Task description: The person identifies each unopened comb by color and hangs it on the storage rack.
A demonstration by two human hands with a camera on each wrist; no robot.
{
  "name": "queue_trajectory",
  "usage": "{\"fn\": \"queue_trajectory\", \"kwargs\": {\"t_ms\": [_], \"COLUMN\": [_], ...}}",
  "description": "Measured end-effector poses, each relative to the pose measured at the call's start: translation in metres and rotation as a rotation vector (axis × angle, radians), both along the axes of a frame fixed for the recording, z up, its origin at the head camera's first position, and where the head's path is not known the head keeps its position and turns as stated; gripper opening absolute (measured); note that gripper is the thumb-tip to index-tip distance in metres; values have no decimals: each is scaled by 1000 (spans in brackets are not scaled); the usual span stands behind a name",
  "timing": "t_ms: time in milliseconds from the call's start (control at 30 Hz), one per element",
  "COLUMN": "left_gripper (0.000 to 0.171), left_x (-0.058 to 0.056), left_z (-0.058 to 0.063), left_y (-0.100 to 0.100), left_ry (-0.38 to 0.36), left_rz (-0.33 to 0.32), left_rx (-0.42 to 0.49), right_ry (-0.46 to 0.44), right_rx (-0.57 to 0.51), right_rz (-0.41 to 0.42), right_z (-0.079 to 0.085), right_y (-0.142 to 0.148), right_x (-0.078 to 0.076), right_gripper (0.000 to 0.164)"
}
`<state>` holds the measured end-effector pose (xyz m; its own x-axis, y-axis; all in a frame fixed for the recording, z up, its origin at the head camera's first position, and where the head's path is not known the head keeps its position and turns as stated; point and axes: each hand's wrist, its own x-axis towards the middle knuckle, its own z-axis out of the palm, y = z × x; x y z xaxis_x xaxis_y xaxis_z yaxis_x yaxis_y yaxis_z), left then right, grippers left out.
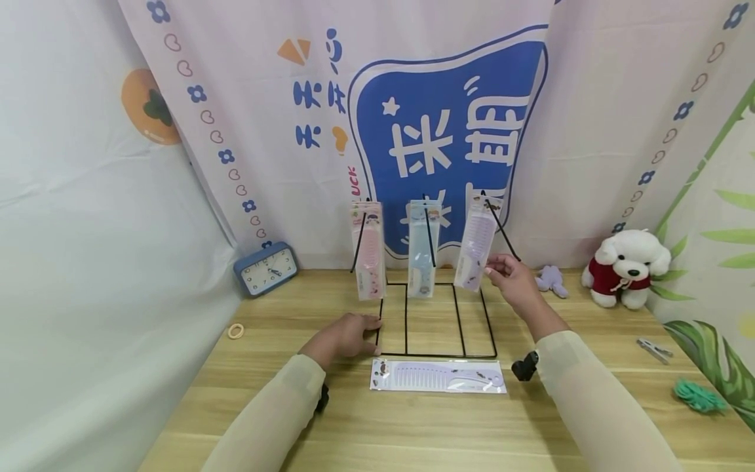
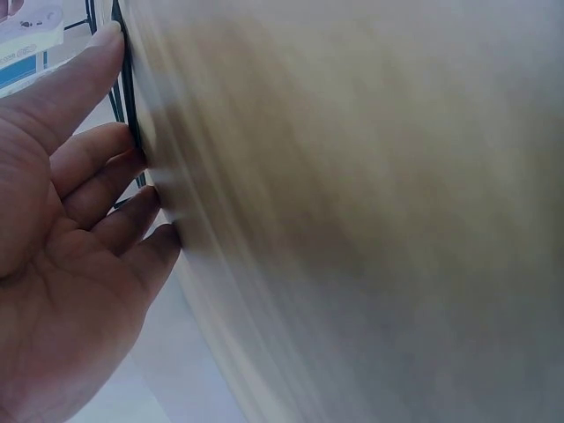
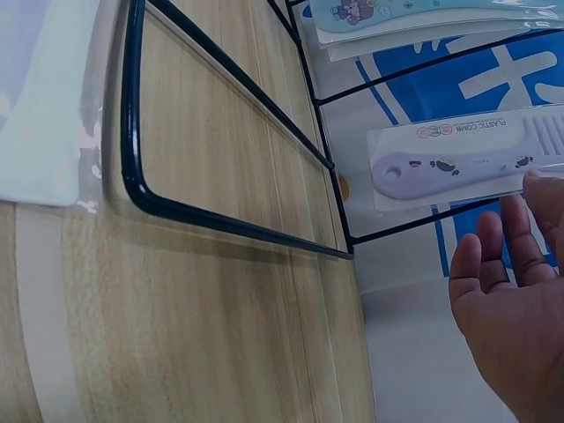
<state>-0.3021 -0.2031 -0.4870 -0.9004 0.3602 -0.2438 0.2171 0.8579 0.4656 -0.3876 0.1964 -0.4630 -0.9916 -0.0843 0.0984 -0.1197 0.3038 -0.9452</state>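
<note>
My right hand (image 1: 514, 282) pinches the lower right edge of a packaged purple comb (image 1: 476, 246), which hangs tilted from the right hook of a black wire rack (image 1: 436, 356). In the right wrist view its thumb lies at the edge of the pack, the other fingers loosely bent. My left hand (image 1: 347, 335) rests at the left side of the rack's base, thumb and fingertips touching the wire. Packaged pink combs (image 1: 369, 252) hang on the left hook, packaged blue combs (image 1: 422, 252) on the middle one. Another packaged purple comb (image 1: 438, 377) lies flat before the rack.
A blue alarm clock (image 1: 265, 269) and a wooden ring (image 1: 236, 331) are on the left. To the right are a purple toy piece (image 1: 552, 282), a white plush dog (image 1: 628, 269), a metal clip (image 1: 655, 351) and a green cord bundle (image 1: 699, 396). A printed curtain hangs behind.
</note>
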Motion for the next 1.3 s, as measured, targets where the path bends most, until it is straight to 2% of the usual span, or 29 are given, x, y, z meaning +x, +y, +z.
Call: {"fn": "queue_trajectory", "kwargs": {"t_ms": [267,367,433,500,567,700,800,900,1067,1167,1300], "left_gripper": [68,68,68,68,67,67,68,68,68,69,68], "left_x": [-1,-1,-1,-2,-2,-3,-3,-4,-4,-4,-3], "left_z": [-2,-4,-5,-5,-5,-5,-5,-3,-4,-5,-3], "left_y": [-1,0,1,1,2,1,-1,-3,-3,-3,-2], "left_ry": [12,13,13,13,11,0,0,6,-9,-16,-13], "left_rz": [-4,-9,-8,-9,-8,-4,-4,-5,-8,-6,0], "left_rx": [0,-7,-8,-7,-4,2,-1,-6,5,13,10], "right_ry": [13,7,13,20,41,115,176,255,352,364,373], "right_rx": [43,84,104,140,226,437,579,713,868,893,875], "right_rz": [-22,-46,-23,50,171,452,596,645,637,631,627], "right_z": [-2,-4,-5,-8,-9,-11,-12,-13,-19,-24,-29], "right_y": [2,4,5,5,2,-11,-22,-30,-32,-30,-27], "right_x": [5,15,24,36,51,87,110,125,137,139,140], "right_gripper": [48,48,45,39,35,41,43,40,36,36,34]}}
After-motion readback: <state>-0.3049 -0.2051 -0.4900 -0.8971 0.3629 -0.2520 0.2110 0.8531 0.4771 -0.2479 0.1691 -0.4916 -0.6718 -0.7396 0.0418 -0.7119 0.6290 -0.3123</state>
